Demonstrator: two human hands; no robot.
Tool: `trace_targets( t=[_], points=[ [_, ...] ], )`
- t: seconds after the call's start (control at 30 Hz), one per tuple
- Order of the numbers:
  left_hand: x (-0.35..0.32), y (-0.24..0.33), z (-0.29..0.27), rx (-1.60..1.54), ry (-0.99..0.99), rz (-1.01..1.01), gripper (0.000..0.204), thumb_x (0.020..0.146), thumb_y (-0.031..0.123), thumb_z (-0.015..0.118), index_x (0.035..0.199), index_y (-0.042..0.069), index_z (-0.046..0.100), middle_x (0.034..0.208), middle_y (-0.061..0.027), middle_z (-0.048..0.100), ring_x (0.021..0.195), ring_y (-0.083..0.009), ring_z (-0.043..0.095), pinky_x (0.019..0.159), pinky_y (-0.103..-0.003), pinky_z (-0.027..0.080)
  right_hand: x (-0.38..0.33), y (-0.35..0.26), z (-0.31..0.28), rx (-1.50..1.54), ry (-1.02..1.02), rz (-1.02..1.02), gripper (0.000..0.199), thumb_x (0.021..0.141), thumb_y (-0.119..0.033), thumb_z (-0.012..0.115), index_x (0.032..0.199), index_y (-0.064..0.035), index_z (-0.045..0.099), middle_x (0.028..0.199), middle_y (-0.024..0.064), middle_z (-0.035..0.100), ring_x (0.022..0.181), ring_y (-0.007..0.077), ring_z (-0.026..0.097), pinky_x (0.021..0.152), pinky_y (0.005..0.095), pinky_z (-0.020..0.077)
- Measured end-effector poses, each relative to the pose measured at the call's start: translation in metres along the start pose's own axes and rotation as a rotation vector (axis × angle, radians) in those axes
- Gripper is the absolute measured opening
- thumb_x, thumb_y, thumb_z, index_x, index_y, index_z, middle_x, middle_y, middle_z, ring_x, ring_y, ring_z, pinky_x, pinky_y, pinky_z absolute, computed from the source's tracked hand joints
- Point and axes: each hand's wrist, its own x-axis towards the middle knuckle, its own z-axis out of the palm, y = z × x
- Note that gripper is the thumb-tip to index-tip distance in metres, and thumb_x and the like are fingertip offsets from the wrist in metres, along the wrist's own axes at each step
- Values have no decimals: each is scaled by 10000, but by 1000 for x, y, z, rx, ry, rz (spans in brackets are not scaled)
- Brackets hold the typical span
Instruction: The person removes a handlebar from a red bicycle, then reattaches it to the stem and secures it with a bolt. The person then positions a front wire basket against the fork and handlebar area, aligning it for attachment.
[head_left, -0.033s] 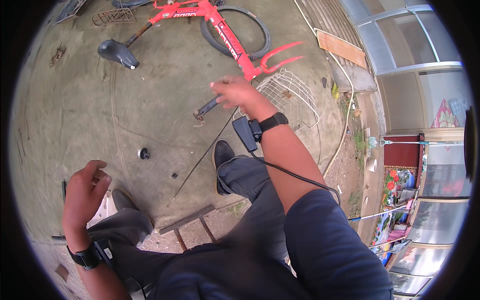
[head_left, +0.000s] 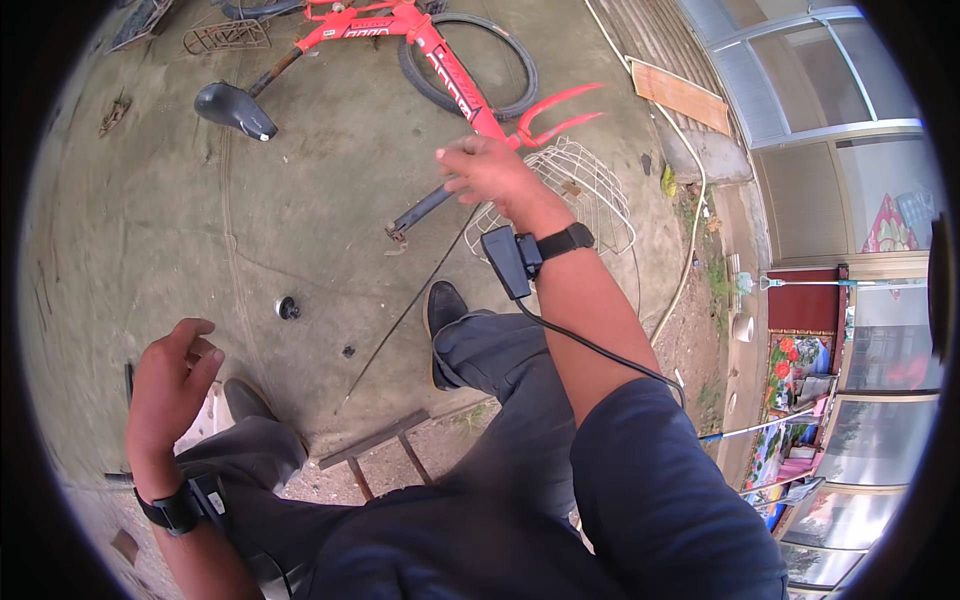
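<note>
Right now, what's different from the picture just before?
The right hand moved a little to the right, showing a bit more of the dark bar. I can't tell whether it holds the bar. The left hand, red bicycle frame and white wire basket stayed put.

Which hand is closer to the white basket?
The right hand: it overlaps the basket's left side in the picture; I can't tell if they touch. The left hand is far off, low on the left.

bright, even daylight | shadows soft | white glare on window panes (head_left: 846,519) | edges fisheye-bent, corners black
</note>
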Motion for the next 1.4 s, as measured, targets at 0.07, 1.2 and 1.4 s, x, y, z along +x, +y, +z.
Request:
trace_targets(
  t=[0.07, 1.2, 1.4],
  points=[
    [2, 4, 3, 43, 6, 14, 312, 886, 92, 703, 1166, -27, 638, 849, -173, 712, 771, -280, 702, 691, -366, 541, -36, -23, -44, 89, 135, -107, 473, 987, -395, 680, 1276, -25, 621, 1128, 81, 690, 998, 185, 694, 783, 327, 564],
    [128, 108, 241, 330, -117, 161, 377, 930, 308, 686, 1173, 21, 666, 1156, -212, 691, 1072, -396, 663, 907, -469, 535, -138, 51, -149, 914, 467, -408, 466, 1021, -226, 638, 1366, 55, 496, 1175, 168, 659, 920, 250, 732, 765, 324, 586],
    [215, 84, 278, 315, -71, 250, 431, 900, 286, 727, 1236, 33, 631, 1206, -187, 656, 1144, -386, 622, 972, -490, 502, -141, 47, -141, 703, 550, -345, 473, 1051, -233, 585, 1435, 24, 487, 1214, 165, 675, 930, 239, 736, 773, 313, 585]
  ],
)
